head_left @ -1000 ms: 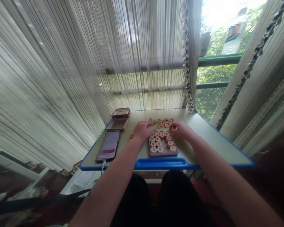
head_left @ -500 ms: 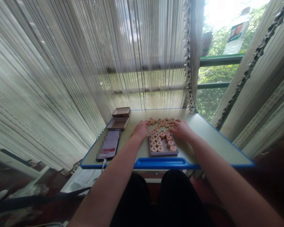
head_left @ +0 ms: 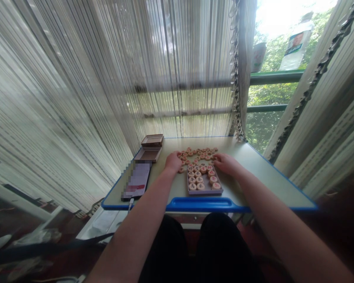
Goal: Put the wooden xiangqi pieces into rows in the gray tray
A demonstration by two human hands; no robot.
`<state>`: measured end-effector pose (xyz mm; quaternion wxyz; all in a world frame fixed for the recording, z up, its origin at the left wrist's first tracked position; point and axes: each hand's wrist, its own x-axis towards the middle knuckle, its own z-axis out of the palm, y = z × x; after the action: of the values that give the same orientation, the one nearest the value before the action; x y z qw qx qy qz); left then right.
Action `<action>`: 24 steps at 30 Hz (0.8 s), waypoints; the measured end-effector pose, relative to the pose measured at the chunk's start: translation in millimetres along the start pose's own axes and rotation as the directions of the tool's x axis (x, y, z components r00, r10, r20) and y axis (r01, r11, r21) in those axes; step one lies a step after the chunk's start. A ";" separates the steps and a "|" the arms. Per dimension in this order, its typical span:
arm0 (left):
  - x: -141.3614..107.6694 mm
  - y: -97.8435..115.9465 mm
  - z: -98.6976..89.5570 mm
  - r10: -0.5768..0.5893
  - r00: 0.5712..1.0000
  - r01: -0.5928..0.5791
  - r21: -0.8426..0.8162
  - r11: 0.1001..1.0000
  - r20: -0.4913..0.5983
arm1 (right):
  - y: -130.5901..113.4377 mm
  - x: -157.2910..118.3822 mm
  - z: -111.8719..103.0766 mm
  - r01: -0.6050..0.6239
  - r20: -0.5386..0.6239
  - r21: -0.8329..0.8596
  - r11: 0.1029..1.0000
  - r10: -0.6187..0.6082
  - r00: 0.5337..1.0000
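Note:
Round wooden xiangqi pieces (head_left: 207, 157) with red or black characters lie loose across the far middle of the table. In front of them is a shallow open box (head_left: 205, 192), part-filled with upright-facing pieces in rows, with a bare patch in its middle. My left hand (head_left: 173, 162) rests at the left end of the loose pieces; its fingers are bent but apart, and the fingertips touch pieces there. At the right end, my right hand (head_left: 226, 163) has thumb and fingers closed around the edge of a piece, partly hidden by the fingers.
On the left stand an open box lid (head_left: 148, 154) and another shallow box (head_left: 152, 140). A phone (head_left: 136, 181) with a white cable (head_left: 131, 203) lies nearer me. A blue tray-edge (head_left: 200, 203) runs along the table front. Curtains surround the table; a bottle (head_left: 296, 46) stands at the window.
My left hand has shifted slightly left, uncovering several loose pieces beside its fingers. My right hand has moved a little nearer me, its fingers drawn closer together.

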<state>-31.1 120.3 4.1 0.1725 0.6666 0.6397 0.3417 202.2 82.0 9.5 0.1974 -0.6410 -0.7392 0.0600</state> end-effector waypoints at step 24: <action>29.6 37.5 -14.0 -0.018 0.991 -0.024 0.307 0.951 0.134 | -51.4 69.1 -1.5 0.293 0.003 0.142 0.946 -0.296 0.955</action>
<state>-14.5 141.5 46.0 0.1089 0.7080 0.6709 0.1918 148.3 140.1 43.4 0.2394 -0.5072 -0.8231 0.0893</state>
